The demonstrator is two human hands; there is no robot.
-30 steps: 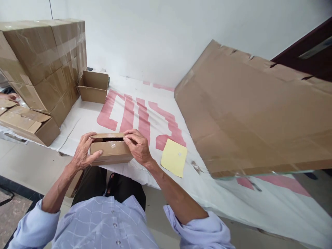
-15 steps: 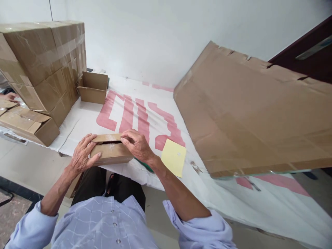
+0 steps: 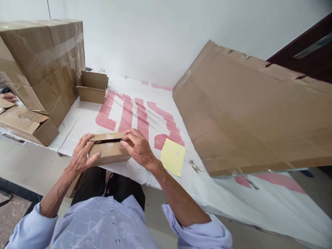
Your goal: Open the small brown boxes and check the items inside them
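Small carton [image 3: 109, 152] at near edge of table, left of centre, directly in front of torso. Top not fully shut: dark slot between far flap and near flap, running left to right. Shiny patch on near flap.

Left hand [image 3: 81, 154] around left end of carton. Thumb spread from the fingers, laid on near flap; fingers close together over far left corner. Right hand [image 3: 138, 148] at right end of slot. Fingers curled, thumb and forefinger pinching at the flap edge; exact contact of remaining fingers hidden, cannot tell.

Beneath carton: white cloth [image 3: 77, 121] with red markings, covering table. Just right of right forearm: yellow sheet [image 3: 172, 157], flat, with one small pale spot.

At right: large cardboard panel [image 3: 254, 110], broad face visible, notched along far edge. At far left: stack of taped cartons [image 3: 46, 58]. Touching or just beside its right side, cannot tell which: open box [image 3: 91, 93], mouth upward. On near side of stack: long carton [image 3: 26, 122], flap slightly raised. At extreme left, partly hidden: another person's hand [image 3: 8, 97], finger state too small to tell.
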